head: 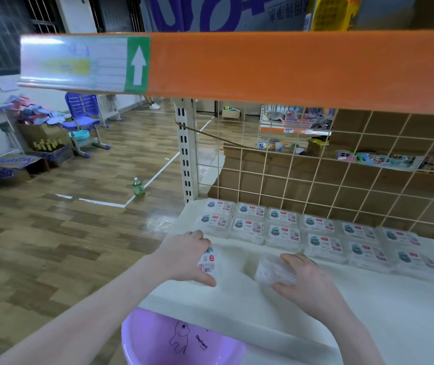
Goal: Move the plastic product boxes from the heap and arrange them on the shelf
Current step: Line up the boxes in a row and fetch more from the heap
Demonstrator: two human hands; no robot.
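Left hand (184, 259) fingers (202, 239) curled round a small clear plastic box with a red-and-teal label (208, 260), held tilted just above the white shelf board (395, 312). Right hand (308, 283) fingers (293, 258) and thumb pinched a second clear plastic box (274, 271), blurred, low over the shelf or touching it; I could not tell which. Both boxes sat in front of the two arranged rows of the same labelled boxes (313, 233), six columns running along the cream wire grid back panel (368, 185). I judged the task well underway: twelve placed, two in hand, a third row about to start. Heap not visible; the lilac plastic basin (158, 338) below the shelf edge might hold more, contents hidden. Open room: bare shelf across the front and right. Orange beam (289, 67) overhead limited lift; left shelf edge near the left hand.
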